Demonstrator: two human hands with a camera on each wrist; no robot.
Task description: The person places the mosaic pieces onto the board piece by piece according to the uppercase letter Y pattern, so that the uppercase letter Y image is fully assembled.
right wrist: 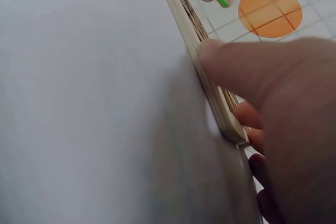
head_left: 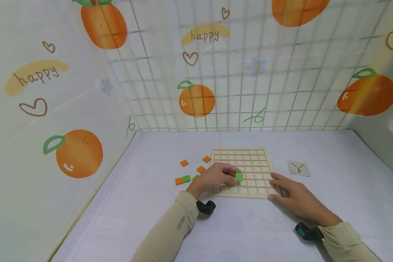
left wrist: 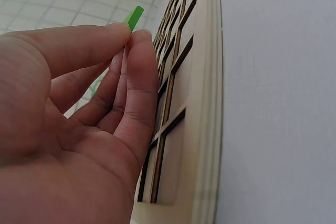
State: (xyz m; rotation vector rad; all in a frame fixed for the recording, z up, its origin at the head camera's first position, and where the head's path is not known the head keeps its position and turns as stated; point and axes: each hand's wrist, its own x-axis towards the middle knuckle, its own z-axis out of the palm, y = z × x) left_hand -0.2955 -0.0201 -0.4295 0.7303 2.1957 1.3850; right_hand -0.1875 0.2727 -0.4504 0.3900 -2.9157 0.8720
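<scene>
Between thumb and fingertips my left hand (head_left: 214, 176) pinches a small green square tile (head_left: 239, 177). It holds the tile above the wooden grid board (head_left: 255, 178), a pale tray of square cells. In the left wrist view the green tile (left wrist: 136, 18) stands up edge-on from the fingertips, close beside the grid. My right hand (head_left: 296, 198) grips the board's near right corner. Its thumb (right wrist: 212, 59) presses on the front edge in the right wrist view, and the other fingers lie along the right side, partly hidden.
Left of the board lie several loose tiles, among them an orange tile (head_left: 184, 163) and a green tile (head_left: 186, 178). A small pattern card (head_left: 298, 168) with a coloured grid lies to the right. Printed curtains (head_left: 157, 91) enclose the white table (head_left: 242, 229) at the back and sides.
</scene>
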